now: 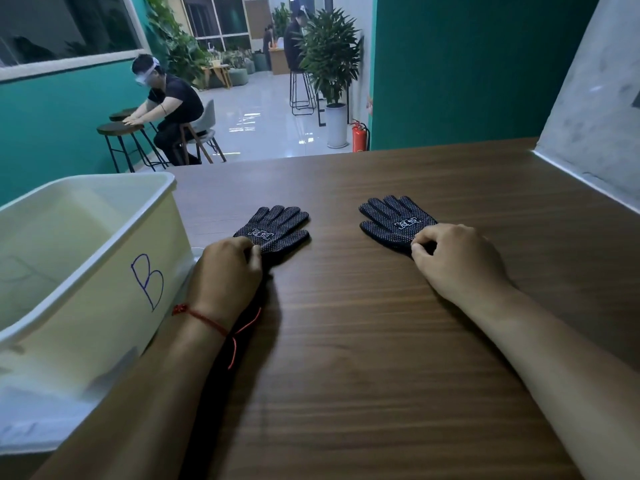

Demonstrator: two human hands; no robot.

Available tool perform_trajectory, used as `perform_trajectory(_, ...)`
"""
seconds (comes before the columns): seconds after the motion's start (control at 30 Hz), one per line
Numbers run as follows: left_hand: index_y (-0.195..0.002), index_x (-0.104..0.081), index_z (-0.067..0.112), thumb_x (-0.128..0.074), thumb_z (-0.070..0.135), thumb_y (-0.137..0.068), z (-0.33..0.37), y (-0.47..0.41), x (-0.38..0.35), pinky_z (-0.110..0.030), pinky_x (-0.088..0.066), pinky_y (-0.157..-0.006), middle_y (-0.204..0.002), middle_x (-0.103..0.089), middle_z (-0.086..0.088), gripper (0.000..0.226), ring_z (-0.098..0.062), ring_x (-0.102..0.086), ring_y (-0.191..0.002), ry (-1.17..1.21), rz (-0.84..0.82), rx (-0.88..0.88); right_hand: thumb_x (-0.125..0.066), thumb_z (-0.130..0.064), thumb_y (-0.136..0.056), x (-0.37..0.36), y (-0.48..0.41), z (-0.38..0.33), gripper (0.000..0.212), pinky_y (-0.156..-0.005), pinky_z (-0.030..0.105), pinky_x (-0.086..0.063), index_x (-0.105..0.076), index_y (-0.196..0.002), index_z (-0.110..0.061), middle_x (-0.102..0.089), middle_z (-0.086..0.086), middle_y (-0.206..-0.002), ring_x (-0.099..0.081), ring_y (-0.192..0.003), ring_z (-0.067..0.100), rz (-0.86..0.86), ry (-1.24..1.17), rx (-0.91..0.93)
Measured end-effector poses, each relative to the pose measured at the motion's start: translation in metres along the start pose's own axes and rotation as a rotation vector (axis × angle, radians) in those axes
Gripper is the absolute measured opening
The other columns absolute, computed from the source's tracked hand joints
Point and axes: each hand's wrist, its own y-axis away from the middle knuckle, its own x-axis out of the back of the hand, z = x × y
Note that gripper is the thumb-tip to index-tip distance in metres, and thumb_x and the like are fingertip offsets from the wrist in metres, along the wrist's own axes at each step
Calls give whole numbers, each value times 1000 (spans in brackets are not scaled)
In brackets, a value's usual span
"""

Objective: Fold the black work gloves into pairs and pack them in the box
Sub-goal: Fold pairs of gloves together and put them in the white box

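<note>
Head view, looking down along both bare forearms.

tabletop [346, 358]: dark brown wood-grain surface that carries all the items below.

box [104, 244]: cream-white rectangular plastic tub with an open top and a "B" hand-written in blue marker on its side. It stands on the tabletop at near left, just beside the left forearm. Neither glove is in it.

red string bracelet [204, 318]: tied round the left wrist, with loose ends hanging down.

left hand [225, 271]: palm down, fingers curled over the cuff end of the left glove and gripping it.

right hand [457, 261]: palm down, thumb and curled fingers pinching the cuff end of the right glove.

left glove [277, 230]: black knit work glove with white grip dots and a white printed label. It lies flat on the tabletop, digits spread and pointing away, near the box's far corner.

right glove [398, 220]: same make, also flat on the tabletop with digits spread. It is well apart from the left glove, with bare tabletop between them.

Beyond the tabletop's far edge:
- A grey concrete-look panel [595, 116] rises at right, and a teal wall [467, 64] stands ahead.
- A red fire extinguisher [358, 136] and a potted plant [332, 64] in a white pot stand on the floor.
- At far left, a seated person in a black shirt [173, 105] leans on round wooden stools [119, 128].
</note>
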Motion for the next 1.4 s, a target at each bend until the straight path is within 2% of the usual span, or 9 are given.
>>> perform_trajectory(0.3, -88, -81, 11, -74, 14, -89, -2, 1, 2, -40, -52, -78, -89, -77, -14, 7, -38, -71, -87, -3, -65, -9, -69, -32, -89, 3, 4, -5, 7, -77, 37, -53, -75, -89, -28, -72, 3, -88, -68, -91, 34, 10, 27, 27)
perform_trajectory(0.5, -94, -65, 13, -64, 18, -99, 35, 11, 36, -40, -44, -81, -92, -69, -6, 7, -29, -59, -91, 144, 120, -209, -63, -22, -98, 5, 4, -8, 6, -74, 37, -44, -67, -99, -18, -50, -12, -75, -55, -83, 29, 159, -44, 123)
perform_trajectory(0.6, -89, -62, 18, -59, 29, -96, 63, 28, 37, -42, -49, -78, -85, -67, 2, 13, -26, -61, -84, 189, -75, -345, -62, -26, -100, 1, 4, -8, 7, -76, 37, -42, -66, -102, -20, -70, -4, -90, -62, -90, 31, 180, -22, 172)
perform_trajectory(0.83, -88, -66, 24, -54, 55, -104, 67, 37, 24, -33, -51, -74, -79, -63, 10, 37, -8, -62, -77, 345, -466, -459, -62, -31, -105, 4, 5, -10, 10, -69, 37, -43, -68, -110, -24, -75, 0, -95, -68, -90, 37, 141, -43, 200)
perform_trajectory(0.93, -87, -65, 15, -52, 43, -108, 67, 36, 20, -37, -48, -73, -77, -58, 5, 38, -14, -57, -77, 461, -398, -387, -60, -35, -106, 3, 6, -11, 13, -73, 40, -51, -67, -115, -30, -77, -3, -104, -69, -95, 36, 108, -40, 204)
perform_trajectory(1.0, -101, -68, 21, -56, 40, -101, 58, 33, 10, -40, -50, -90, -97, -62, 8, 23, -17, -58, -97, 310, -320, -380, -60, -36, -106, 1, 5, -9, 16, -76, 41, -52, -67, -120, -31, -76, -4, -111, -69, -100, 35, 66, -40, 203)
perform_trajectory(1.1, -115, -67, 32, -56, 56, -93, 50, 34, 5, -43, -49, -100, -114, -60, 11, 34, -19, -56, -109, 149, -400, -403, -66, -37, -101, -1, 5, -7, 24, -84, 42, -55, -66, -124, -30, -74, -4, -117, -67, -109, 31, -19, -35, 221)
perform_trajectory(1.23, -110, -67, 39, -52, 69, -95, 60, 36, 12, -42, -48, -96, -110, -58, 19, 37, -13, -55, -105, 158, -408, -494, -78, -29, -86, 1, 8, -5, 24, -83, 37, -54, -66, -107, -28, -69, -10, -102, -65, -100, 23, -77, -50, 229)
perform_trajectory(1.4, -116, -67, 39, -55, 60, -96, 54, 35, 5, -43, -48, -98, -118, -60, 18, 32, -13, -54, -109, 171, -416, -500, -70, -22, -90, -1, 6, -6, 6, -74, 39, -53, -65, -93, -23, -66, -3, -93, -64, -88, 29, 1, -102, 203)
